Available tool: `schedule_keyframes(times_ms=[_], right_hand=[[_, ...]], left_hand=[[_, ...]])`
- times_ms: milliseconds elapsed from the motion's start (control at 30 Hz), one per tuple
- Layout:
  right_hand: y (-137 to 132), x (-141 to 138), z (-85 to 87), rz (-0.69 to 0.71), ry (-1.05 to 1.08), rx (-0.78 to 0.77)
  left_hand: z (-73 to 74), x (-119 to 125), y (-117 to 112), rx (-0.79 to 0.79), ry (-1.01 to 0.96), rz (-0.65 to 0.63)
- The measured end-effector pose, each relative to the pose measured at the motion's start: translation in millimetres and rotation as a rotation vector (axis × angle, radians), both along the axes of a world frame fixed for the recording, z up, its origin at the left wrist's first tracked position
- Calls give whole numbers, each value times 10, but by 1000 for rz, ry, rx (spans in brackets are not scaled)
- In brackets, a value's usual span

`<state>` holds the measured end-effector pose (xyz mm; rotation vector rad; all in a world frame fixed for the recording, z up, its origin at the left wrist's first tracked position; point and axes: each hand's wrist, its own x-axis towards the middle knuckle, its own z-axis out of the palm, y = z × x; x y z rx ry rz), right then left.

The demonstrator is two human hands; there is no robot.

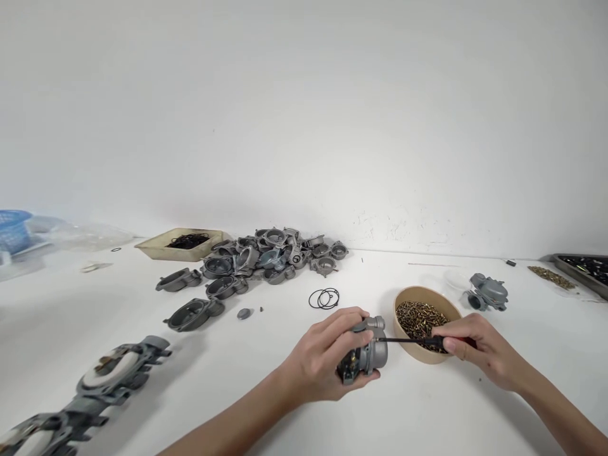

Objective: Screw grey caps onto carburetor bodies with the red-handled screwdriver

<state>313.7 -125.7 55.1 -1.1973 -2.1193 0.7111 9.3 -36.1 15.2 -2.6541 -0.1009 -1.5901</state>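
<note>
My left hand (pixel 323 354) is wrapped round a small grey metal carburetor body (pixel 368 354), held just above the white table (pixel 266 399). My right hand (pixel 479 348) grips a screwdriver (pixel 418 341) with a thin black shaft and a red handle. Its tip touches the right side of the grey body. The screwdriver lies across a tan bowl (pixel 413 296) filled with small brass screws.
A pile of grey metal covers (pixel 270 253) lies behind, with a beige tray of black rings (pixel 185 244). Loose black O-rings (pixel 324 298) lie near the hands. Another grey assembly (pixel 487 292) sits right of the bowl. Finished bodies (pixel 118 373) line the left front. A dark tray (pixel 586 269) stands far right.
</note>
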Motion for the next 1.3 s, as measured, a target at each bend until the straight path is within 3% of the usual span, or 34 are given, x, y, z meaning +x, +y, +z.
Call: schedule_keyframes(times_ms=[67,133,200,267,400,467,533,667,867,967,1033,1100,1200,1300], right_hand=[[-17,1,35,63,80,-180],[-43,14,73,31,76,-216],[-73,28,101,-77,8,-88],[-90,37,106,-156,-66,129],[-51,43,47,-118,-211,540],[-15,54,8,-120,-292,681],[4,70,-23,-132,-346,724],[-8,73,-45,-111,-306,511],[4,3,26,-2,40,-122],[-13,-24,71,3,81,-281],[-31,-24,72,-74,2,-143],[-38,-7,48,-150,-101,162],[-27,35,-3,-135,-212,557],[-12,53,-30,-112,-290,700]], left_hand=[[63,-26,11,153,-10,-20],[106,-31,8,190,-12,-28],[123,-14,-10,68,-12,-25],[121,13,-36,-151,-27,-12],[96,41,-76,-537,-18,28],[73,38,-76,-596,13,7],[39,29,-64,-555,28,-36],[-35,5,-22,-321,50,-35],[-22,-35,63,57,75,-17],[7,-22,90,38,60,-29],[14,0,82,-102,29,-31],[8,20,57,-231,4,-37],[-28,33,23,-333,32,-49],[-85,22,23,-348,61,-62]])
